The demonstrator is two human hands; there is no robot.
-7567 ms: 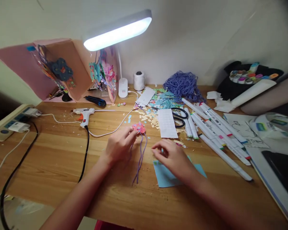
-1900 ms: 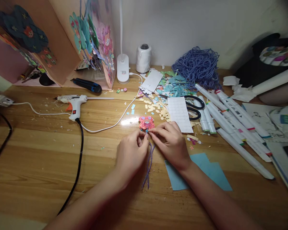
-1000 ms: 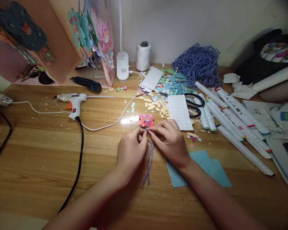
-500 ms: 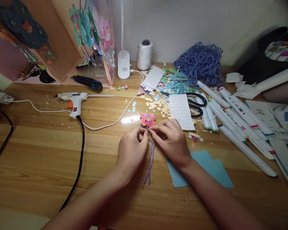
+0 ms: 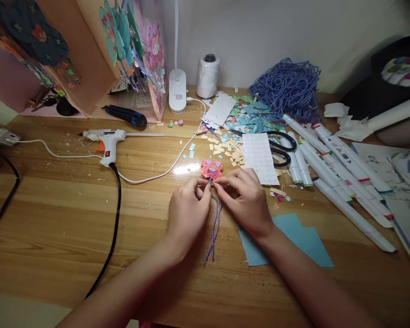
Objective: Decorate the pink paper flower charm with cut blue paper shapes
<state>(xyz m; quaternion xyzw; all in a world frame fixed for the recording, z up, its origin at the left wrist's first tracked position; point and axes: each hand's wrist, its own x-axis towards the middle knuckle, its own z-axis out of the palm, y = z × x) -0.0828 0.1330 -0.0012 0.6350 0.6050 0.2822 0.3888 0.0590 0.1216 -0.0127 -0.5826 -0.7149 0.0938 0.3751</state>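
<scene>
Head view: pink flower-shaped paper cutout (image 5: 211, 170), one, flat on the desk (image 5: 150, 255), just beyond both grips. Left hand (image 5: 190, 216): fingertips pinched together at the cutout's lower edge. Right hand (image 5: 248, 202): fingertips likewise together, just beside the left's; the bit pinched, too small to tell. Purple cord (image 5: 213, 232): trailing below the grips. Blue paper (image 5: 300, 239): partly beneath the right forearm. Glue gun (image 5: 111, 145): left of the grips. Scissors (image 5: 283, 140): beyond, to the right, partly under a white sheet (image 5: 259, 159).

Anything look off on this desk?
Mostly clutter: paper scraps lie strewn across the wood, and the scissors are partly covered by a white sheet. The glue gun lies on its side, no stand visible. No obvious damage.
</scene>
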